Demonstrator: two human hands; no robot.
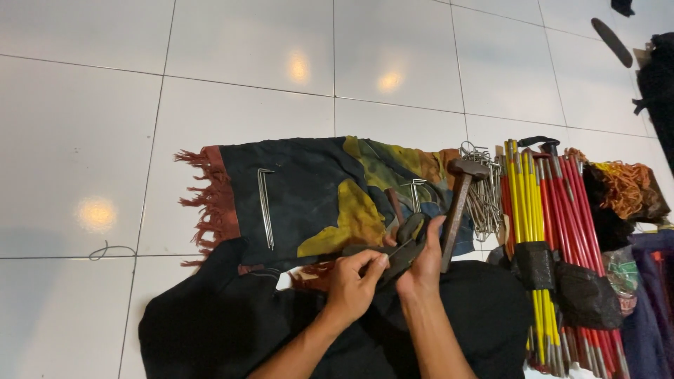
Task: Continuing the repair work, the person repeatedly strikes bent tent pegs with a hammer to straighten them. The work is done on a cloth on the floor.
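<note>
Both bare forearms rise from the lower edge; the left hand [353, 283] and right hand [422, 263] close together around a dark, narrow metal tool [400, 254] at lower centre, above a fringed dark patterned cloth [309, 189]. Just right, a wooden-handled hammer [460, 203] leans beside bundled yellow and red poles [554, 231].

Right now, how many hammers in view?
1 hammer, resting on the patterned cloth beside the peg pile, handle toward the right hand. Others could be hidden under the cloth.
</note>
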